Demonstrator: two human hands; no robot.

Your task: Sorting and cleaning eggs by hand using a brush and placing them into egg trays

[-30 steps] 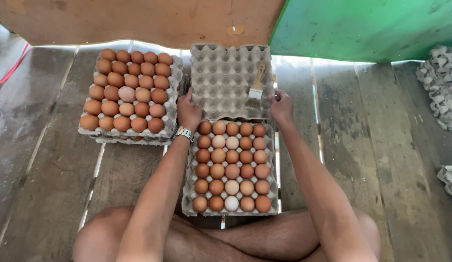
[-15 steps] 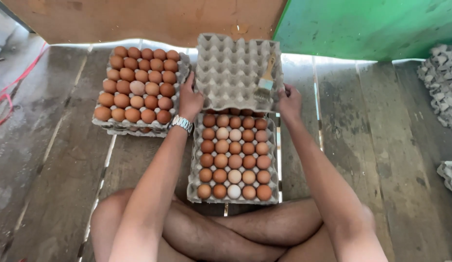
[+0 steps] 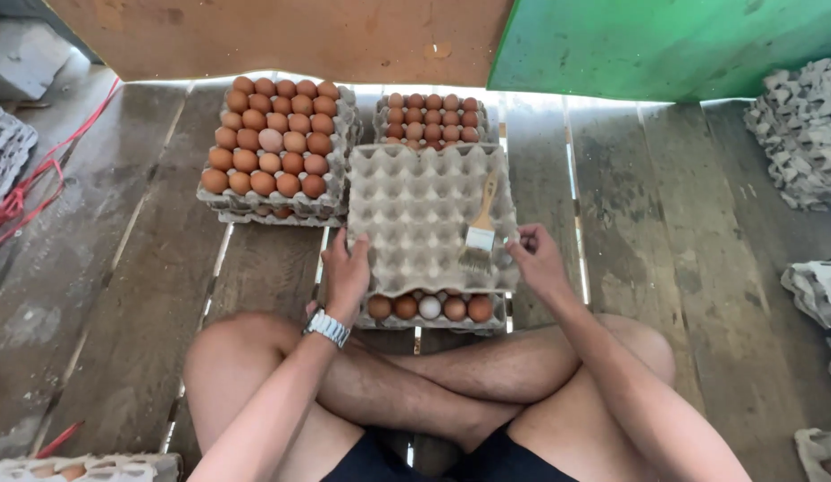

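Empty egg tray (image 3: 415, 210): one, two hands (image 3: 344, 272) gripping.

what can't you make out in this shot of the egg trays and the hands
- Most eggs in the near full tray: head view, covered by the empty tray that the left hand and right hand hold over it; one row shows.
- Front rows of the far tray: hidden behind the empty tray's far edge.
- How many trays sit under the left stack: edges too small to count.
- Tray pile: cut by the right edge.
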